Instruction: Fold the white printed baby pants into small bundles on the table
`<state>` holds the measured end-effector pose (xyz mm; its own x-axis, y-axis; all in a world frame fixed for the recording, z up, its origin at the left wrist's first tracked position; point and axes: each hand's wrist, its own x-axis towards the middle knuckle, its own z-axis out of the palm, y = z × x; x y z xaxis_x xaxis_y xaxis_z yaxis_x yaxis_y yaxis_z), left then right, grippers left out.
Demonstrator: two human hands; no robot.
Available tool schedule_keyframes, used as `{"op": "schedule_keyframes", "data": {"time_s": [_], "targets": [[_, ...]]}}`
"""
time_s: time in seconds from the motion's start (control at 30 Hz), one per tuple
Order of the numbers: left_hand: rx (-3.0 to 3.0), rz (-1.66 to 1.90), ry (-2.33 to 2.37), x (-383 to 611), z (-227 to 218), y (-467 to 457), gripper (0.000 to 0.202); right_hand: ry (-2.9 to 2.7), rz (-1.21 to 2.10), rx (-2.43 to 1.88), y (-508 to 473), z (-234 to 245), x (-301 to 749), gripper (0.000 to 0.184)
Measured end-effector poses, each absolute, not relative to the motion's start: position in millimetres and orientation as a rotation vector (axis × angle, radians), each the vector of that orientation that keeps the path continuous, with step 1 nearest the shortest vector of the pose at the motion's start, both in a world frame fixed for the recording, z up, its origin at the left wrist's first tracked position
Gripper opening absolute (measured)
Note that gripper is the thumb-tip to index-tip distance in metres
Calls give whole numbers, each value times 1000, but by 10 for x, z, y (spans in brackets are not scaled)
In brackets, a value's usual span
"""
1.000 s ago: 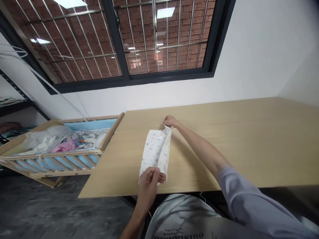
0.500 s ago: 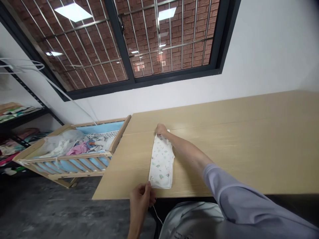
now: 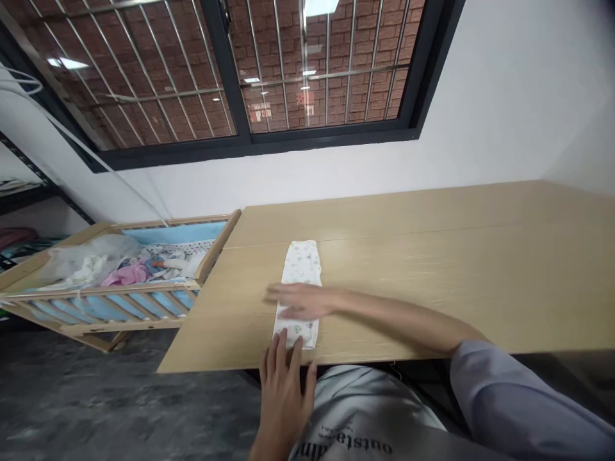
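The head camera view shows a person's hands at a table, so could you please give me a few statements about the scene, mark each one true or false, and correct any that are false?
1. The right hand is over a long folded white printed cloth on a light wood table. True.
2. The cloth lies spread open at full width. False: it is folded into a long, narrow strip.
3. The left hand grips the cloth. False: it is open with upright fingers, by the cloth's near end.
4. A wooden crib with blue padding stands left of the table and holds clothing. True.
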<state>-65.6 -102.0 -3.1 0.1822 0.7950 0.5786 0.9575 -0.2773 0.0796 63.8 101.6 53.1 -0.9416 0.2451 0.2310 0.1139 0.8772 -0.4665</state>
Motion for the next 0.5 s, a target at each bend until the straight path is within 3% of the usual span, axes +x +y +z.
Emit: {"op": "schedule_keyframes", "data": {"time_s": [0.2, 0.5], "targets": [[-2068, -600, -1749, -557, -184, -1144, 54, -2908, 706, -197, 764, 242, 731, 61], [-2015, -539, -1746, -548, -182, -1129, 60, -2866, 519, -773, 2242, 83, 782, 69]]}}
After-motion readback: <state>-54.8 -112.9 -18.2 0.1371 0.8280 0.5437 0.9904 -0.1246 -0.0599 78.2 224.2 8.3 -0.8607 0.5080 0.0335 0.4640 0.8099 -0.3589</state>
